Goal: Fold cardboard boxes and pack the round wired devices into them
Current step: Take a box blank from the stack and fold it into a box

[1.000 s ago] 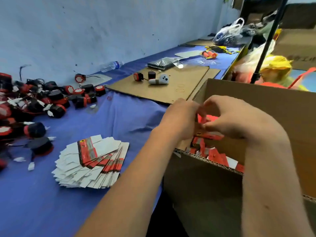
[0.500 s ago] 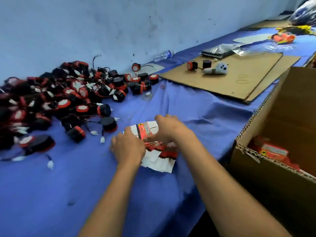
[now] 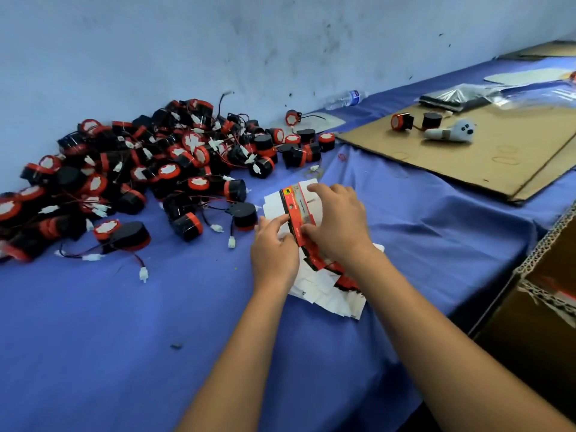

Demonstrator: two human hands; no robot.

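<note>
Separation of one flat box [image 3: 297, 210] from the stack [image 3: 330, 291] is judged to be the step in hand; no box is yet folded here and no device is yet packed at this spot. The top blank, white with a red printed strip, is held over the stack on the blue table [image 3: 124, 338], just beside the near edge of the pile of devices [image 3: 149, 176].

The blank is gripped by the left hand [image 3: 274, 254] at its near left edge: the fingers are curled, and the thumb and forefinger seem to be pinching the card, though the contact itself is partly hidden. The right hand [image 3: 338, 226] is laid over the blank from the right, its fingers bent and close together, with the tips pressed on the white panel and the red strip; a full grip round the card is suggested but cannot be told for certain.

For the next move, the blank must be lifted free of the sheets beneath and squeezed open along its creases, then its end flaps tucked. After that, a device with its wire would be taken from the pile, which lies within easy reach to the left. A carton [image 3: 548, 275] stands at the right edge.
</note>
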